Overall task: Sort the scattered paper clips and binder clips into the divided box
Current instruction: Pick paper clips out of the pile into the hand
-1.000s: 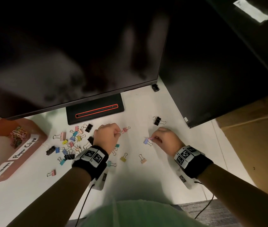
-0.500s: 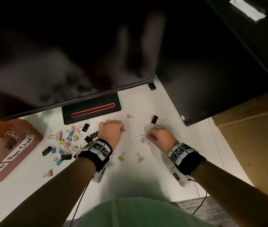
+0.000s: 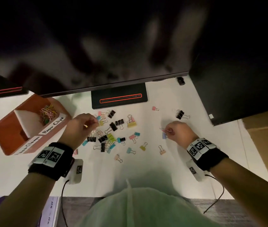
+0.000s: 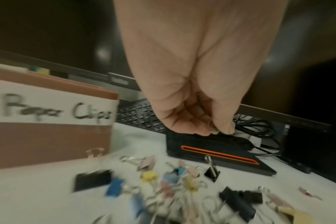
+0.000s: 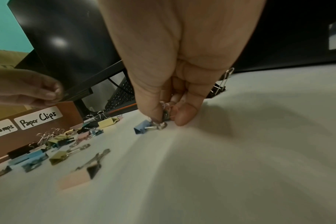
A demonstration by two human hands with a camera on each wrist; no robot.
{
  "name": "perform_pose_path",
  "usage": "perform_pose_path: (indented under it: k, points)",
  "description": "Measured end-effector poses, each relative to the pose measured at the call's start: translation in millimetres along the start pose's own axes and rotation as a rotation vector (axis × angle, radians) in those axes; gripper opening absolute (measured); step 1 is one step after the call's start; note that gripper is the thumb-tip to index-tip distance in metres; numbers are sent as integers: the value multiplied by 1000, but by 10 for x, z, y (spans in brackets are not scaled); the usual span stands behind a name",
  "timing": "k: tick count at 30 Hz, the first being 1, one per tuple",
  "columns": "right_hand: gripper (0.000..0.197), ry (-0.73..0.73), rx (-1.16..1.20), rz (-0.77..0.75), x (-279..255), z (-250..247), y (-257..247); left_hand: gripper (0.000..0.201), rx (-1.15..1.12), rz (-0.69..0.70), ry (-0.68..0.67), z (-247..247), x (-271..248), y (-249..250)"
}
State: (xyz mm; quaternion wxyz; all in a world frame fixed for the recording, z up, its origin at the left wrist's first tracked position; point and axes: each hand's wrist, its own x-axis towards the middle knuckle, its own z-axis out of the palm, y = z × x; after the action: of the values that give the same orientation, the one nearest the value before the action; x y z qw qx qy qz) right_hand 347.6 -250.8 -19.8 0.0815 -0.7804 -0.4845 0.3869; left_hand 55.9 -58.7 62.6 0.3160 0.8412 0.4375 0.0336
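On the white surface [image 3: 146, 174], the brown divided box [image 3: 5, 133] lies left of the left hand [image 3: 79, 126], whose grip pinches something small, unclear what. The right hand [image 3: 179, 133] grasps thin pink paper clips [image 3: 165, 130], just above a blue binder clip [image 5: 142, 128].

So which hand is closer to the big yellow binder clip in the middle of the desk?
Left. The left hand sits just to the left of the yellow binder clip, across a few black clips. The right hand is farther off to its right, pinching paper clips.
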Motion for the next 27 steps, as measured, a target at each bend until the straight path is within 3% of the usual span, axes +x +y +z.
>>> perform_pose_path:
  k: [3, 5, 7, 11, 14, 18, 21, 27]
  points:
    - [16, 45, -32, -10, 43, 6, -138, 11, -69, -90, 9, 56, -275, -290]
    - [5, 124, -66, -102, 47, 49, -320, 21, -80, -133, -17, 149, -449, -456]
    - [11, 167, -75, -233, 37, 131, -570, 33, -52, -87, -74, 252, -604, -564]
    - [7, 88, -47, -502, 30, 435, -1116, 52, -35, -63, -304, 445, -765, -581]
    - [6, -7, -60, -584, 74, 694, -1448, 61, 18, 12, -395, 560, -764, -577]
    - [9, -74, -116, -620, 120, 862, -1667, 45, -3, 87, -368, 524, -706, -627]
    - [9, -21, -131, -546, 138, 831, -1569, 27, -13, 90, -296, 405, -711, -776]
    - [6, 178, -132, -438, 125, 655, -1405, 59, -38, -2, -188, 140, -717, -1097]
